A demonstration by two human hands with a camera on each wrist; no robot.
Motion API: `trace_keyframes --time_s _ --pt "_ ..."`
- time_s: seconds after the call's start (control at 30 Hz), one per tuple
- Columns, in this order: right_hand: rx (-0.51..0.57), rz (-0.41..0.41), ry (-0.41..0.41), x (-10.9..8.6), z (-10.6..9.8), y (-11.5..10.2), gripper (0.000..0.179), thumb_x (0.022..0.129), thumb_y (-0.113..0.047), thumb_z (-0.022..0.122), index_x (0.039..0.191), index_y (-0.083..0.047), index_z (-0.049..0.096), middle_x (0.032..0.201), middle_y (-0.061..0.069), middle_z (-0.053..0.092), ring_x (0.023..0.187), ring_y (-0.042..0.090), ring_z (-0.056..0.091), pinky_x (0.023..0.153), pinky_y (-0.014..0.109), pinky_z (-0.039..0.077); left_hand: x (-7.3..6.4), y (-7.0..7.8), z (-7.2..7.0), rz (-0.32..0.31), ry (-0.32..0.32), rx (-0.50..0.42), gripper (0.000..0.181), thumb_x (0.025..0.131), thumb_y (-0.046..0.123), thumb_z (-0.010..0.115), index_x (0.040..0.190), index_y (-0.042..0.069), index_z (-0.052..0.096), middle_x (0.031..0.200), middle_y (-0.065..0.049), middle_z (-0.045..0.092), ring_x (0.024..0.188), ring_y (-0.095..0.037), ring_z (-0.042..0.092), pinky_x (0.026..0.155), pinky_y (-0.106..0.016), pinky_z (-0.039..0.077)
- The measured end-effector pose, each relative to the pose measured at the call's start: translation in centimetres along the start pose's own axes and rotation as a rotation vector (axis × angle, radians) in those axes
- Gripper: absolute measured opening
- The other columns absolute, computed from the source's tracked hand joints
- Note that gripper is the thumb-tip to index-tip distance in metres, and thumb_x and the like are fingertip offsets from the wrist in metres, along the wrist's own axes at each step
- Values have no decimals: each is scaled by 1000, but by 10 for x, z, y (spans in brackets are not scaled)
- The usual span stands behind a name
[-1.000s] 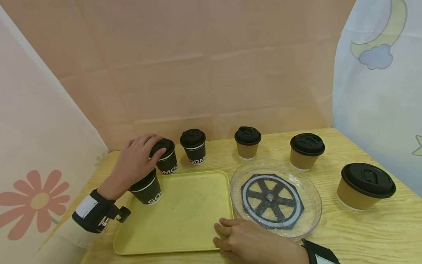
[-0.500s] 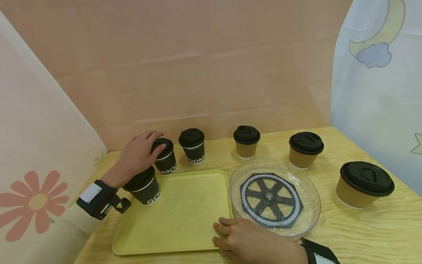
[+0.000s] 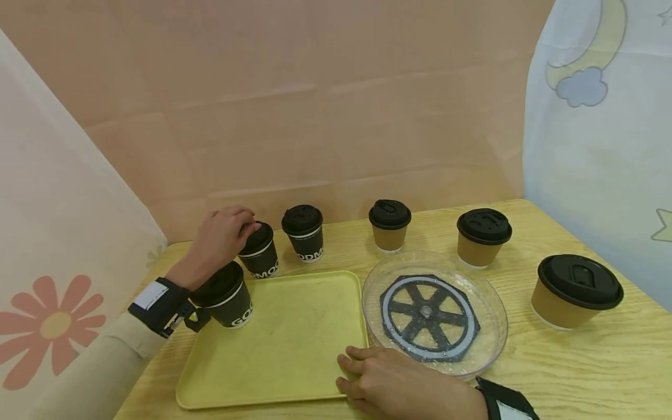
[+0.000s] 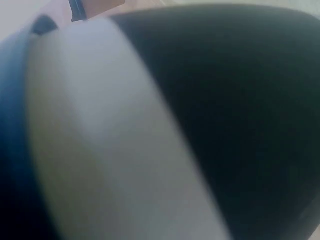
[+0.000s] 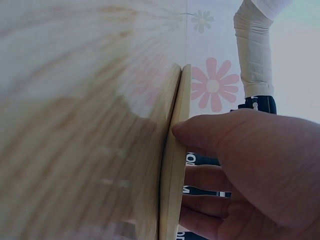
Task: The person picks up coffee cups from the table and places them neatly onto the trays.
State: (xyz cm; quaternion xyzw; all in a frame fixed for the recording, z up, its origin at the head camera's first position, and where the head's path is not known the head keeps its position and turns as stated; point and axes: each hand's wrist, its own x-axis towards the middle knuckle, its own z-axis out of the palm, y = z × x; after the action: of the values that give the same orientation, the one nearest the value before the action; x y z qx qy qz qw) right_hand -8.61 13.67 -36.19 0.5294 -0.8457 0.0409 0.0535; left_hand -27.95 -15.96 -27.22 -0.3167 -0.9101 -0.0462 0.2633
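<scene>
My left hand [image 3: 220, 239] is at the lid of a black paper cup [image 3: 261, 259] behind the yellow tray. Its thumb lies over the lid's edge, the other fingers bent loosely behind; contact is hard to tell. Under that wrist, a nearer black lidded cup [image 3: 226, 297] stands at the tray's back left corner; its dark, white-banded side [image 4: 240, 110] fills the left wrist view, blurred. My right hand [image 3: 404, 382] holds the front right corner of the tray [image 3: 283, 344]. In the right wrist view its thumb [image 5: 200, 132] presses the rim [image 5: 175, 175], fingers on the inner side.
A third black cup [image 3: 304, 236] stands at the back. Three brown cups with black lids, a small one [image 3: 390, 233], a middle one [image 3: 480, 245] and a wide one [image 3: 569, 297], line the right. A clear round turntable [image 3: 501, 326] sits beside the tray.
My left hand has risen a little and drawn back from the lid it was around. The nearer black cup has shifted slightly left. My right hand stays at the tray corner.
</scene>
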Motion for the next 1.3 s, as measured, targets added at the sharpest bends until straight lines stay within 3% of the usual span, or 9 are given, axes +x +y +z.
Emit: trace_keyframes --time_s 0.2,0.47,0.7,1.03,1.3 --pt "-18 -6 6 0 0 0 22 101 -32 51 113 -28 70 112 -10 64 107 7 64 78 17 54 4 1 2 -31 -56 -20 23 99 16 56 105 -2 69 106 -18 71 98 -36 68 89 -55 52" --pt "-10 -7 -26 1 0 1 23 101 -34 50 115 -28 69 113 -10 64 103 4 62 74 12 51 4 0 8 -98 -237 -54 38 104 28 45 131 3 57 132 -19 60 121 -40 57 104 -58 43" --pt "-23 -7 -22 1 1 1 23 101 -33 51 116 -29 69 115 -9 65 109 8 63 80 17 55 2 0 15 -131 -321 -88 49 105 35 41 143 4 46 143 -21 51 129 -43 50 107 -58 40" --pt "-27 -9 -4 0 0 1 22 100 -32 53 115 -29 69 115 -9 65 108 8 64 80 16 54 2 2 18 -169 -393 -102 54 105 36 41 149 6 38 150 -23 40 137 -46 39 110 -62 34" --pt "-37 -19 21 0 1 1 21 100 -31 54 113 -28 71 112 -9 66 105 7 64 81 16 54 1 -1 20 -155 -357 -115 51 104 36 44 143 4 46 142 -23 49 129 -46 47 109 -59 38"
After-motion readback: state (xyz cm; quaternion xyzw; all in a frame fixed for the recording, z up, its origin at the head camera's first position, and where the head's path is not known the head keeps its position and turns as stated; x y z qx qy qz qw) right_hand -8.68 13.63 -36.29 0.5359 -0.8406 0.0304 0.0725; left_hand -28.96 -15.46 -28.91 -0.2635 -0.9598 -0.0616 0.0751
